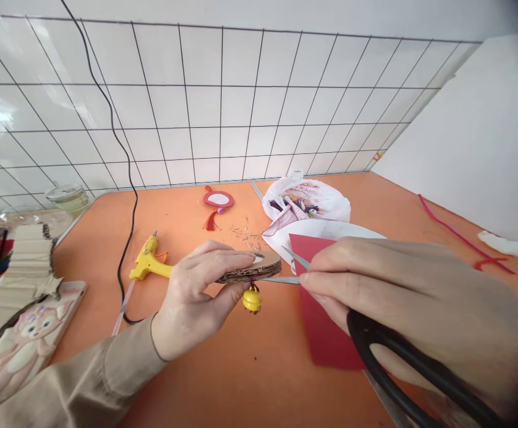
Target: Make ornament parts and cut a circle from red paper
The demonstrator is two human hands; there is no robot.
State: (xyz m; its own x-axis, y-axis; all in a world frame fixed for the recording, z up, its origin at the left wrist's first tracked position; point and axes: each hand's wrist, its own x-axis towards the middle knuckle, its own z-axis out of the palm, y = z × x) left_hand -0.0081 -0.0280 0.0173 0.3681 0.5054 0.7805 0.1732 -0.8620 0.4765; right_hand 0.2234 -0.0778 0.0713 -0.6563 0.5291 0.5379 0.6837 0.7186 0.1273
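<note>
Layered cardboard discs (267, 266) are pinched edge-on between the fingers and thumb of my left hand (200, 291). A yellow bell (252, 300) on a dark cord hangs from their lower edge, beside my left thumb. My right hand (396, 291) grips black-handled scissors (405, 356) around the blades, with the handles towards me. The blades are apart; the lower one reaches the edge of the cardboard near the cord, and the upper one points up and left. Whether the lower tip touches the cord I cannot tell.
A yellow glue gun (148, 259) lies left, near a black cable (129, 154). Behind are a red tasselled ornament (218, 200) and a white plastic bag (334, 199). Red card (319, 333) lies under my right hand. Cut cardboard (29, 255) and a cartoon-figured case (35, 339) stand left.
</note>
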